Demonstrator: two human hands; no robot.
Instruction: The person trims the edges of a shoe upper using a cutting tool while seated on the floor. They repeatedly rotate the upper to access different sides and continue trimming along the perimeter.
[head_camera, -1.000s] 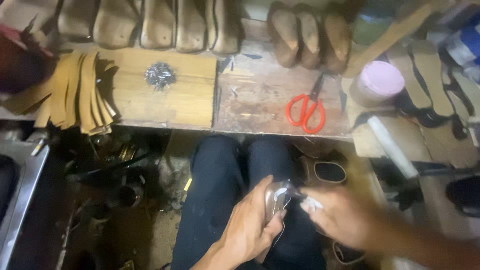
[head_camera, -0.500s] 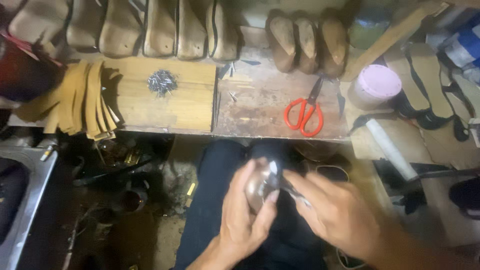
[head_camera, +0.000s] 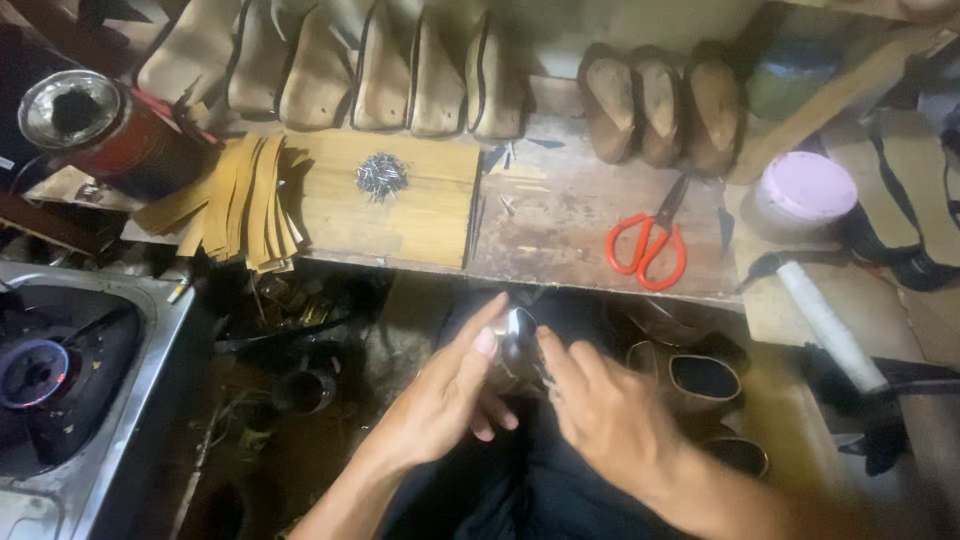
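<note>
My left hand (head_camera: 447, 393) and my right hand (head_camera: 600, 412) meet above my lap over dark trousers. Between them they grip a small shiny, see-through thing (head_camera: 518, 340); what it is stays unclear. The left palm cups it from the left with fingers stretched up. Fingers of the right hand pinch it from the right side. A worn wooden bench (head_camera: 570, 215) lies just beyond the hands.
On the bench lie red-handled scissors (head_camera: 648, 245), a pile of small nails (head_camera: 381, 176) on a pale board, tan leather strips (head_camera: 240, 205) and a lilac lid (head_camera: 805, 187). Shoe soles (head_camera: 380, 70) line the back. A red tin (head_camera: 105, 125) and a gas stove (head_camera: 60, 385) are at left.
Both hands rose from low over my lap toward the bench edge, still holding the shiny thing. The view shifted, bringing the red tin and stove into sight.
</note>
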